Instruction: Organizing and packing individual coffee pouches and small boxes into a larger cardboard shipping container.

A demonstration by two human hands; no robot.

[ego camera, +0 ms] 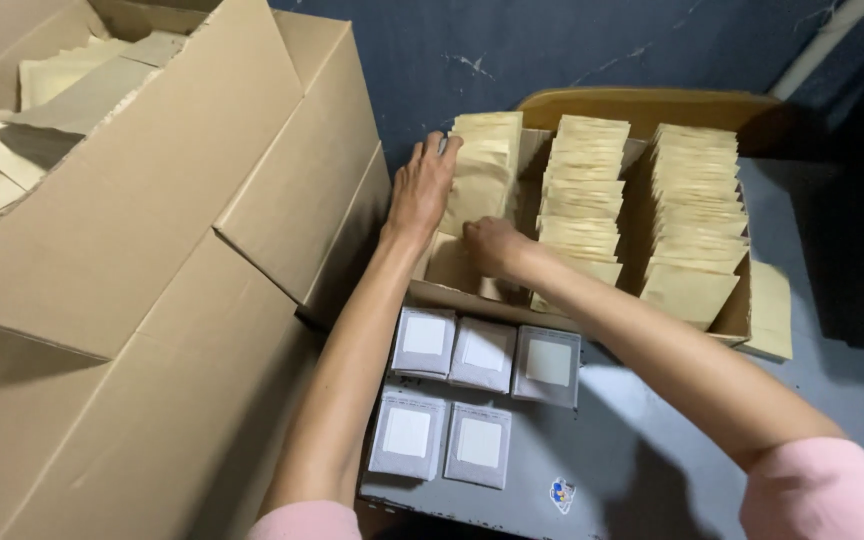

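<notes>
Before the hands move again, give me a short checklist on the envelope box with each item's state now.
1. Left hand steadies the left row of kraft envelopes: ok, fingers rest over its top edge.
2. Right hand has a grip on something in the near left end of the box: cannot tell, fingers are curled out of sight.
3. Middle row and right row stand in order: ok, both upright and leaning slightly.
4. Grey packets on the grey surface are clear of both arms: not ok, the left forearm passes beside them.
5. Loose envelope outside the box: not ok, it leans against the right wall.
</notes>
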